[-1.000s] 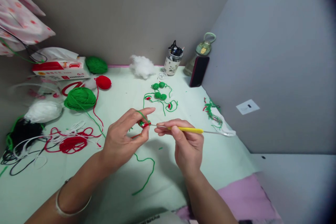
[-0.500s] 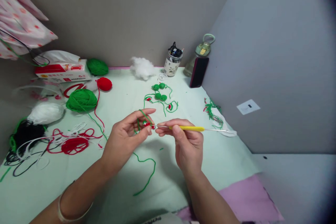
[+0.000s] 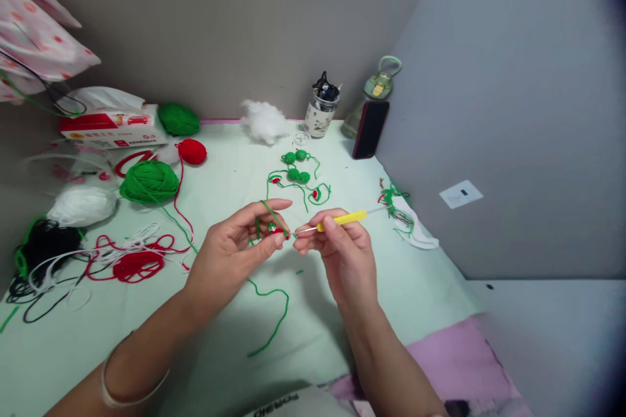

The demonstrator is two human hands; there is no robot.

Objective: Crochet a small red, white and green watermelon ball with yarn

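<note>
My left hand (image 3: 244, 241) pinches a small red, white and green crochet piece (image 3: 276, 229) between thumb and fingers. Green yarn (image 3: 268, 210) runs over its raised index finger. In my right hand (image 3: 342, 244) is a crochet hook with a yellow handle (image 3: 345, 220), its thin metal tip at the crochet piece; whether the tip is inside a stitch is too small to tell. Beyond my hands lie small green crocheted balls (image 3: 298, 175) and two little red, white and green pieces, one of them a crocheted wedge (image 3: 317, 195) with a yarn tail.
At left are a green yarn ball (image 3: 149, 182), a red yarn ball (image 3: 192, 152), white yarn (image 3: 83, 204), black yarn (image 3: 51, 253) and a tissue pack (image 3: 112, 128). Stuffing (image 3: 265, 122), a pen cup (image 3: 321, 111), a bottle (image 3: 379, 88) and a phone (image 3: 371, 130) stand behind. Yarn scraps (image 3: 394, 202) lie right.
The rear end of the crochet hook has swung upward, so the yellow handle now slants up to the right. My left hand keeps its pinch on the crochet piece. The whole view has shifted slightly.
</note>
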